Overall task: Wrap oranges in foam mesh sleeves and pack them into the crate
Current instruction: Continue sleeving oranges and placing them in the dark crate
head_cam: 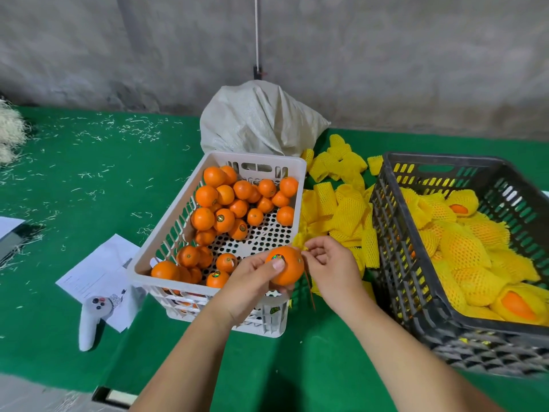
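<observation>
Left hand [252,278] wrapped around a bare orange [286,266] at the near right corner of the white crate [166,242], thumb pressed on the shiny sticker on top of the fruit, remaining fingers curled underneath. Right hand [329,263] just beside the orange on its right, fingers [312,251] bent inward and pinched on the frayed edge of a yellow foam sleeve [298,240] right behind the fruit; a thin reddish strand [309,288] dangling below the two hands. Both forearms stretched out over the green worktop [89,179].

White crate roughly half full of loose, unwrapped oranges [225,209], several with small stickers, perforated floor showing toward the right side. Between the two crates, a heap of empty yellow foam sleeves [338,200] spread over the worktop. On the right, a dark crate [398,233] filled with wrapped oranges [463,245], orange peel visible at a few open sleeve ends.

Behind the white crate, a bulging pale woven sack [258,117] against the grey wall. Left of the white crate, sheets of white paper [98,269] with a white handheld controller [92,319] lying partly on them. Pale straw-like shreds [130,129] scattered across the left part of the worktop, with a thicker tuft at the far left edge.
</observation>
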Demonstrator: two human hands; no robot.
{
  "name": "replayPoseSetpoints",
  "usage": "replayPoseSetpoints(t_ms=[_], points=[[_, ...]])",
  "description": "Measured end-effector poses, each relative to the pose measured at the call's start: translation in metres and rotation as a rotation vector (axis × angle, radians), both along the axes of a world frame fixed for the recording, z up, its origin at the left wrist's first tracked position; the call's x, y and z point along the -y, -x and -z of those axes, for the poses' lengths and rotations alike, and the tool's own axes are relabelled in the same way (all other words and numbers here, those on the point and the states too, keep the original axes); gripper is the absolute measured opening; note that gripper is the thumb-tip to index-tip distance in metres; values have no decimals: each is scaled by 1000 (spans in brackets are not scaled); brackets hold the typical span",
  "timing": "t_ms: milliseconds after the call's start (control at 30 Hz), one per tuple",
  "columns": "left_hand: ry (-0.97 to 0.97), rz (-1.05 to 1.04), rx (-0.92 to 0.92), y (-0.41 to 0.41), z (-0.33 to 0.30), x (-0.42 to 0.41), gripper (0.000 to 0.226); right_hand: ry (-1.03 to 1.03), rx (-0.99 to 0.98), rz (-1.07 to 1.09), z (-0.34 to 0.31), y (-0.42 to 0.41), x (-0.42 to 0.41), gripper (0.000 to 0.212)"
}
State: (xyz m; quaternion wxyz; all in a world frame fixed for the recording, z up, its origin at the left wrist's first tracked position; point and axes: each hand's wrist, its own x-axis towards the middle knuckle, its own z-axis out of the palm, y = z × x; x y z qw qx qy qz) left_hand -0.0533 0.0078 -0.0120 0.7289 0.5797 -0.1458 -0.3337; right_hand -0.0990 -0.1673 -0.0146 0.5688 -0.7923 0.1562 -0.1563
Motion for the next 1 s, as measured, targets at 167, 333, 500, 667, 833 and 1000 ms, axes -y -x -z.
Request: replayPoseSetpoints(t_ms=[167, 333, 500, 667, 833, 1000], points=[[-2, -140, 97, 4, 2, 8, 44, -24, 103, 116, -8, 11, 7, 17], [-68, -58, 212, 8, 2, 13, 81, 153, 143, -17, -12, 22, -12, 28], [-108, -38, 283, 8, -1, 7, 82, 343, 146, -51, -15, 18, -5, 24], [-35, -53, 271, 7, 5, 10, 54, 440, 126, -71, -20, 18, -1, 16], [-84, -352, 216, 8, 11, 22, 38, 504, 141, -156, -26, 23, -6, 16], [-32, -166, 135, 7, 7, 18, 38, 425, 156, -198, -24, 19, -9, 29]])
